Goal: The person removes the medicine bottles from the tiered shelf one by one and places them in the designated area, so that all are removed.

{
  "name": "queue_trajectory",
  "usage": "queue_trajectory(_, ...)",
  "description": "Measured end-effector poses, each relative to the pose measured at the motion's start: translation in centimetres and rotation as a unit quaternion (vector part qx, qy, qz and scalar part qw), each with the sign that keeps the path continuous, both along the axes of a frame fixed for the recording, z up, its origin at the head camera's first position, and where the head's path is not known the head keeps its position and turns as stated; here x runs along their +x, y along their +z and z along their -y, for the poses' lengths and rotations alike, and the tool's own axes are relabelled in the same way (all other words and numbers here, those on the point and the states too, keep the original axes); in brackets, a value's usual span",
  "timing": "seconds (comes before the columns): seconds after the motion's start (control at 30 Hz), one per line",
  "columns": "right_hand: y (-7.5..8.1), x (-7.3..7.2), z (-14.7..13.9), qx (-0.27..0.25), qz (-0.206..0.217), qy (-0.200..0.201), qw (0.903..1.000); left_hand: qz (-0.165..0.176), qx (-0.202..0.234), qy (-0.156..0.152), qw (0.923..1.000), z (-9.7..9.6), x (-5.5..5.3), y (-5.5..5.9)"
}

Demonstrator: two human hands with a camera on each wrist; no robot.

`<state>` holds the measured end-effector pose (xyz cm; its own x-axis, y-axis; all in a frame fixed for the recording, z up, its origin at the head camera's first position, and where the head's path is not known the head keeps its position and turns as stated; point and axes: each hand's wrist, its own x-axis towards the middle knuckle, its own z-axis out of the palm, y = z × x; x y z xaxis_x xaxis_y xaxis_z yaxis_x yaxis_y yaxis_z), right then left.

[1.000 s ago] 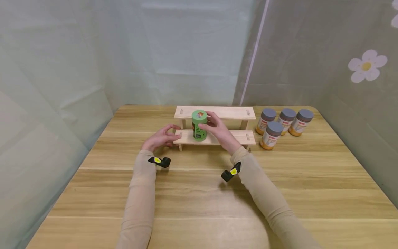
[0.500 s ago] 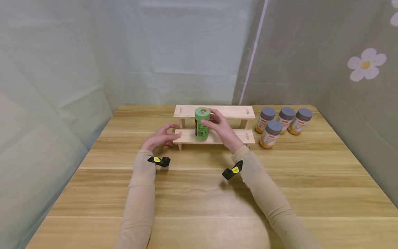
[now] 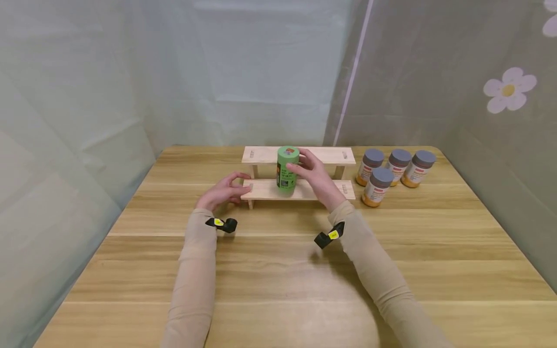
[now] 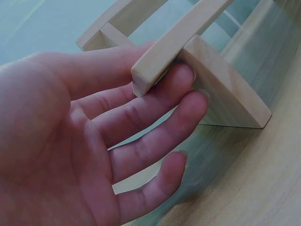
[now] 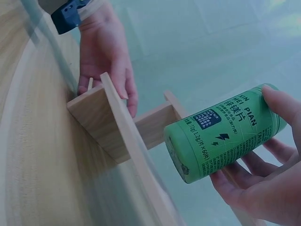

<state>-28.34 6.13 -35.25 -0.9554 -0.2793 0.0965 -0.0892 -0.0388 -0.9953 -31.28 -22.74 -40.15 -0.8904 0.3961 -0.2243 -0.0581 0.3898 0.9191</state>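
In the head view my right hand (image 3: 316, 178) grips a green tablet bottle (image 3: 285, 176) upright over the lower step of a two-tier wooden rack (image 3: 311, 192). Its underside shows in the right wrist view, where the bottle (image 5: 225, 134) is raised off the shelf board, thumb on one side and fingers on the other. My left hand (image 3: 221, 192) pinches the left end of the lower board. Seen from the left wrist, the thumb lies along the board (image 4: 176, 40) and curled fingers reach beneath it, close to the support leg (image 4: 225, 84).
Several grey-lidded bottles (image 3: 376, 188) with orange bottoms stand grouped on the wooden table (image 3: 270, 270), right of the rack. The rack's upper step (image 3: 261, 153) is higher and farther back. A pale curtain (image 3: 261, 72) hangs behind the table.
My right hand has carried the green bottle a little to the right and upward. The left hand keeps its hold on the end of the rack.
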Motion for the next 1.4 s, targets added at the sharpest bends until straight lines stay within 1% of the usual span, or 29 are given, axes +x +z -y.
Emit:
queue_trajectory(0.13, 0.6, -0.2, -0.5, -0.010, 0.000, -0.010, 0.9999, -0.004, 0.001, 0.001, 1.0000, 0.1, 0.0, 0.1)
queue_trajectory(0.27, 1.3, -0.4, -1.3, -0.015, -0.011, -0.027, 0.9995, -0.005, 0.001, 0.002, 1.0000, 0.2, -0.1, 0.1)
queue_trajectory(0.5, 2.1, -0.4, -3.3, -0.003, -0.037, -0.058, 0.9976, -0.012, 0.005, -0.006, 0.9999, 0.0, -0.6, -0.3)
queue_trajectory(0.7, 3.0, -0.1, -5.1, 0.011, -0.048, -0.075, 0.9959, -0.011, 0.004, -0.010, 0.9999, -0.3, -0.8, -0.3)
queue_trajectory(0.97, 4.3, 0.5, -6.9, 0.028, -0.053, -0.073, 0.9955, -0.011, 0.001, -0.010, 0.9999, -0.3, -1.1, -0.2)
queue_trajectory(1.03, 4.6, 0.6, -7.3, 0.032, -0.056, -0.078, 0.9949, -0.011, -0.002, -0.011, 0.9999, -0.3, -1.2, -0.1)
queue_trajectory(1.2, 5.1, 0.6, -8.1, 0.039, -0.062, -0.090, 0.9932, -0.010, -0.007, -0.009, 0.9999, -0.2, -1.2, 0.0)
queue_trajectory(1.4, 5.3, 0.7, -8.7, 0.047, -0.065, -0.094, 0.9924, -0.008, -0.001, -0.004, 1.0000, -0.1, -1.2, -0.3)
